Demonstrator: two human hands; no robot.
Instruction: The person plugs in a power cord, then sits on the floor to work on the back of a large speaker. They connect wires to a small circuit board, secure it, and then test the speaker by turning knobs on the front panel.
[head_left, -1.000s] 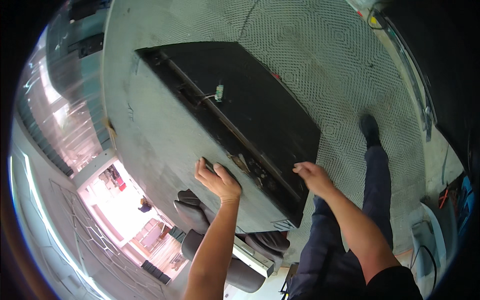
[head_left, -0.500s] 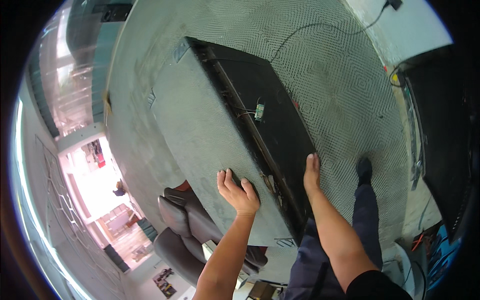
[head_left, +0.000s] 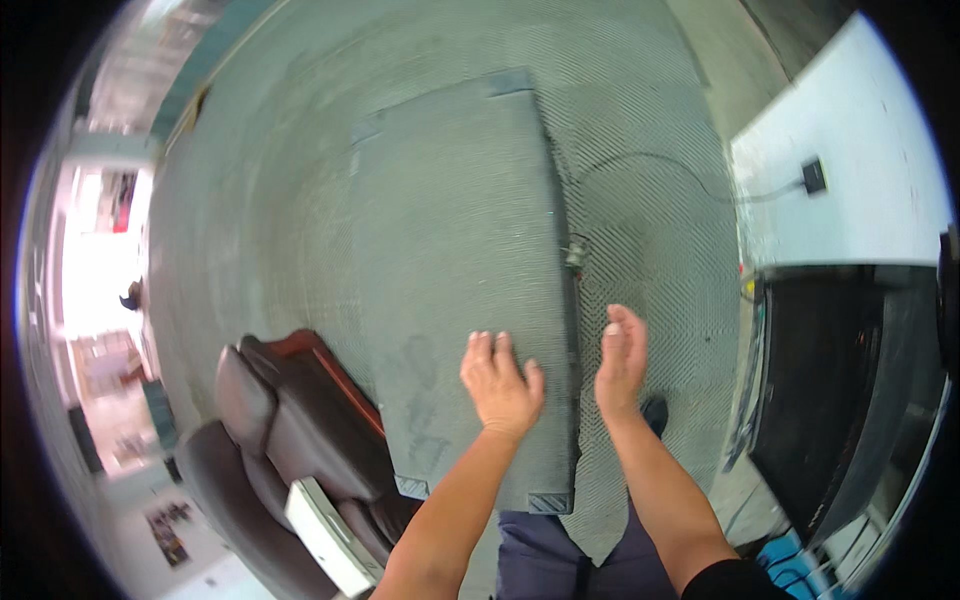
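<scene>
L hand (head_left: 503, 392), fingers a bit spread, rests on grey slab (head_left: 460, 240) in front of legs (head_left: 545, 560); R hand (head_left: 622, 362), open & empty, is just off its R side, so best steady it w/ 2 palms, avoiding small edge part (head_left: 575, 252).

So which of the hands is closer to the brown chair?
Left. The left hand is on the grey slab, right of the brown chair; the right hand is farther away, past the slab's right edge.

Passage over floor (head_left: 690, 300) right of the grey slab (head_left: 455, 250); black cord (head_left: 640, 154) farther out; brown armchair (head_left: 318, 425) left
</scene>
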